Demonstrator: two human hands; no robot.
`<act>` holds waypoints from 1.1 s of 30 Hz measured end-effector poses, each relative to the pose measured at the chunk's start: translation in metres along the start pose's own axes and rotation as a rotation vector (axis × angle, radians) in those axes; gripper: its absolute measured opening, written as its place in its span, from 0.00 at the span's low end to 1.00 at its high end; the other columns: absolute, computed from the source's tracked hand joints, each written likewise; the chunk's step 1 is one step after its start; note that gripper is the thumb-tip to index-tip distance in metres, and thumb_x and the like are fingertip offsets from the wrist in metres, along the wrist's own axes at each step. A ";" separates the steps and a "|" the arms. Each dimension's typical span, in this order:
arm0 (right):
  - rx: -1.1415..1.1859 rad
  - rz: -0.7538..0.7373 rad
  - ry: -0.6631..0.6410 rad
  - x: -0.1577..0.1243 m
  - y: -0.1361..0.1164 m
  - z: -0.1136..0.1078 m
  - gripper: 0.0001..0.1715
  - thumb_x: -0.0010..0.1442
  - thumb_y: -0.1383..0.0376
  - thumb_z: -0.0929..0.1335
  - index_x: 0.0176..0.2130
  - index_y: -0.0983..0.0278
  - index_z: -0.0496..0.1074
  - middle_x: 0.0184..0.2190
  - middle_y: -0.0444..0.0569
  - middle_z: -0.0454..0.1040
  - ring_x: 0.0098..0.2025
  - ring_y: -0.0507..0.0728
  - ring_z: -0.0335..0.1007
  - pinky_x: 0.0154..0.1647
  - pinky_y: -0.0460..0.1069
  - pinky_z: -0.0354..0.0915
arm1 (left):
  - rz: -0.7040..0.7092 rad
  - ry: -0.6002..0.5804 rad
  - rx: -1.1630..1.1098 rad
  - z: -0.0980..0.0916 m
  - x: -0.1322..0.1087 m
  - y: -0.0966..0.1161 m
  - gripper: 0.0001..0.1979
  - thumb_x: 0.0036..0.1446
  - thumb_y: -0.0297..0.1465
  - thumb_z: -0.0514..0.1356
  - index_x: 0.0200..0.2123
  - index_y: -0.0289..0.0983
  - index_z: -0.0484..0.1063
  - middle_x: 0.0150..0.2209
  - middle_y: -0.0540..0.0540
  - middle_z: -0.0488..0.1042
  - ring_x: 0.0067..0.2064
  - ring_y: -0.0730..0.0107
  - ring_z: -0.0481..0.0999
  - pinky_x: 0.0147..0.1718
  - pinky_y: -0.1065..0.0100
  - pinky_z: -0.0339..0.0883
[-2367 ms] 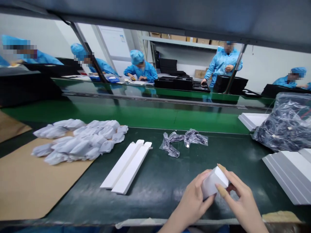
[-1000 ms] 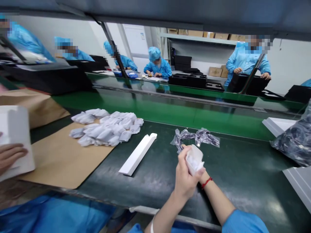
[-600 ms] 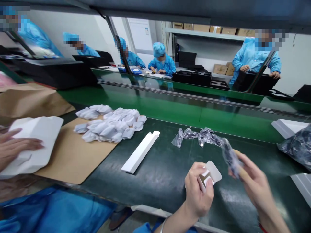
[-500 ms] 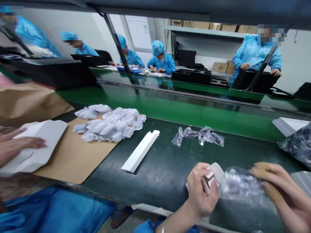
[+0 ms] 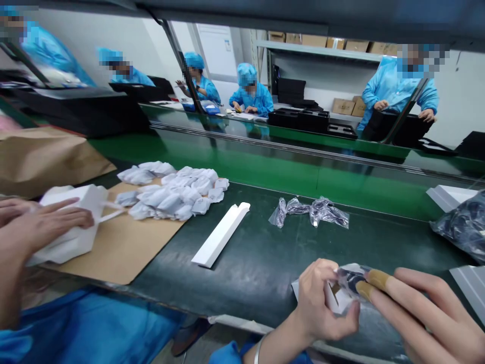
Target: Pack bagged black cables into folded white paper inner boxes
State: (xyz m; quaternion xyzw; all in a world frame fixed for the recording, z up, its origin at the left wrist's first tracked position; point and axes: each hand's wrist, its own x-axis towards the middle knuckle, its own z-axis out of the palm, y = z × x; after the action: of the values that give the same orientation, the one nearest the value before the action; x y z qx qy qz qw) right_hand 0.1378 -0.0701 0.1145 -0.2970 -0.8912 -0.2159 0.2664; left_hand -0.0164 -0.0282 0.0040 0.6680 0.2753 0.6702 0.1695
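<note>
- The bagged cable [image 5: 350, 278] had moved toward nine o'clock, to the open end of the white box [image 5: 341, 301], at four o'clock in view
- Right hand [image 5: 428, 308] pinched the bagged cable; left hand [image 5: 318, 306] gripped the white box
- Beyond, from the box: cable bags [image 5: 320, 210] at eleven, long carton [image 5: 222, 235] at ten

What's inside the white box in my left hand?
At the mouth of the white box, only a brown sliver shows inside; your left hand and the clear bag in your right hand hide the rest.

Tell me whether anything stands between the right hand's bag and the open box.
Nothing visible does. The right hand holds the plastic bag at the open end of the white box, partly hidden by the left hand.
</note>
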 end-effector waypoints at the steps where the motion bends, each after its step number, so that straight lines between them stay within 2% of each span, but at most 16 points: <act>1: 0.028 -0.012 -0.037 0.008 -0.002 0.004 0.18 0.67 0.69 0.60 0.51 0.63 0.74 0.45 0.49 0.77 0.48 0.58 0.70 0.46 0.52 0.69 | -0.007 0.008 -0.009 0.000 0.000 -0.001 0.18 0.53 0.40 0.60 0.42 0.41 0.57 0.32 0.47 0.70 0.28 0.67 0.73 0.25 0.67 0.68; 3: 0.082 0.021 -0.072 0.016 -0.007 0.013 0.20 0.68 0.71 0.57 0.50 0.64 0.73 0.44 0.50 0.77 0.47 0.56 0.69 0.45 0.51 0.67 | -0.029 0.034 -0.025 0.001 -0.002 -0.003 0.21 0.53 0.41 0.61 0.45 0.41 0.56 0.33 0.47 0.70 0.29 0.67 0.73 0.26 0.67 0.69; 5: 0.088 0.076 -0.039 0.015 -0.011 0.023 0.21 0.68 0.72 0.56 0.49 0.64 0.74 0.41 0.48 0.78 0.46 0.55 0.69 0.45 0.51 0.64 | -0.046 0.044 -0.042 0.003 -0.005 -0.005 0.23 0.53 0.38 0.61 0.48 0.41 0.54 0.35 0.46 0.70 0.30 0.66 0.74 0.27 0.66 0.71; 8: -0.008 0.064 0.095 0.003 -0.012 0.030 0.18 0.64 0.74 0.63 0.46 0.58 0.75 0.39 0.43 0.79 0.47 0.55 0.68 0.47 0.52 0.60 | -0.065 0.036 -0.031 0.005 -0.008 -0.007 0.25 0.51 0.35 0.62 0.50 0.41 0.55 0.37 0.45 0.71 0.32 0.65 0.76 0.29 0.64 0.73; 12: -0.118 0.234 0.245 -0.009 -0.011 0.031 0.14 0.54 0.73 0.73 0.41 0.58 0.75 0.44 0.48 0.76 0.56 0.62 0.63 0.50 0.55 0.58 | -0.093 0.048 0.022 0.005 -0.009 -0.006 0.25 0.51 0.32 0.63 0.50 0.40 0.55 0.38 0.45 0.72 0.34 0.64 0.77 0.30 0.65 0.73; 17: 0.053 0.369 0.197 0.000 -0.027 0.042 0.03 0.59 0.65 0.69 0.36 0.57 0.75 0.50 0.48 0.73 0.66 0.65 0.51 0.61 0.60 0.49 | -0.029 0.053 0.091 0.007 -0.006 -0.003 0.19 0.56 0.34 0.58 0.48 0.39 0.56 0.36 0.45 0.72 0.30 0.67 0.75 0.27 0.66 0.72; 20: 0.075 0.435 0.150 0.001 -0.036 0.051 0.07 0.62 0.63 0.65 0.36 0.58 0.74 0.52 0.48 0.73 0.68 0.65 0.48 0.65 0.61 0.43 | -0.011 0.038 0.149 0.009 -0.002 0.001 0.16 0.59 0.38 0.57 0.47 0.40 0.57 0.34 0.47 0.72 0.29 0.67 0.75 0.26 0.67 0.71; 23: 0.037 0.386 0.079 -0.010 -0.036 0.052 0.10 0.61 0.63 0.65 0.41 0.60 0.74 0.53 0.49 0.72 0.69 0.64 0.46 0.68 0.60 0.38 | 0.019 -0.002 0.196 0.010 -0.001 0.005 0.13 0.61 0.39 0.55 0.45 0.40 0.59 0.31 0.48 0.73 0.27 0.67 0.75 0.26 0.67 0.71; 25: 0.029 0.392 0.155 -0.019 -0.032 0.047 0.10 0.59 0.66 0.67 0.42 0.59 0.75 0.53 0.48 0.71 0.68 0.63 0.49 0.68 0.57 0.43 | 0.047 -0.002 0.206 0.010 -0.002 0.007 0.13 0.61 0.39 0.55 0.44 0.40 0.59 0.31 0.47 0.73 0.27 0.67 0.75 0.25 0.67 0.70; 27: 0.096 0.559 0.304 -0.025 -0.027 0.040 0.12 0.61 0.68 0.67 0.44 0.58 0.75 0.52 0.47 0.72 0.62 0.58 0.61 0.61 0.51 0.57 | 0.059 0.017 0.211 0.010 -0.004 0.008 0.14 0.59 0.39 0.58 0.44 0.39 0.59 0.31 0.47 0.73 0.28 0.67 0.75 0.25 0.68 0.70; 28: 0.174 0.651 0.323 -0.026 -0.025 0.038 0.13 0.62 0.67 0.66 0.46 0.58 0.75 0.50 0.48 0.73 0.56 0.56 0.68 0.55 0.47 0.64 | 0.062 0.030 0.209 0.010 -0.005 0.008 0.15 0.59 0.39 0.59 0.44 0.40 0.59 0.32 0.46 0.73 0.28 0.67 0.75 0.25 0.68 0.69; 29: 0.275 0.722 0.289 -0.026 -0.023 0.036 0.13 0.64 0.67 0.65 0.47 0.59 0.76 0.47 0.48 0.75 0.50 0.54 0.73 0.48 0.45 0.68 | 0.064 0.043 0.206 0.010 -0.006 0.008 0.16 0.58 0.38 0.60 0.44 0.40 0.59 0.32 0.46 0.74 0.28 0.67 0.75 0.25 0.68 0.70; 31: 0.503 0.763 0.141 -0.024 -0.021 0.035 0.12 0.65 0.64 0.65 0.42 0.59 0.79 0.42 0.47 0.78 0.40 0.53 0.77 0.39 0.42 0.71 | 0.057 0.076 0.195 0.012 -0.007 0.006 0.17 0.58 0.38 0.61 0.45 0.40 0.58 0.33 0.45 0.74 0.29 0.67 0.76 0.26 0.67 0.70; 33: 0.650 0.746 0.046 -0.020 -0.020 0.035 0.13 0.65 0.62 0.66 0.38 0.60 0.80 0.40 0.48 0.78 0.39 0.53 0.77 0.38 0.41 0.72 | 0.032 0.106 0.183 0.015 -0.008 0.004 0.16 0.59 0.40 0.60 0.44 0.40 0.58 0.33 0.45 0.74 0.28 0.67 0.75 0.27 0.66 0.70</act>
State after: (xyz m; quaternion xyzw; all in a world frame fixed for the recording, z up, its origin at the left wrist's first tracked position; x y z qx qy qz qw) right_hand 0.1260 -0.0739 0.0709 -0.4924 -0.7392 0.1768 0.4240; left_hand -0.0007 -0.0341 -0.0003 0.6488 0.3330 0.6793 0.0823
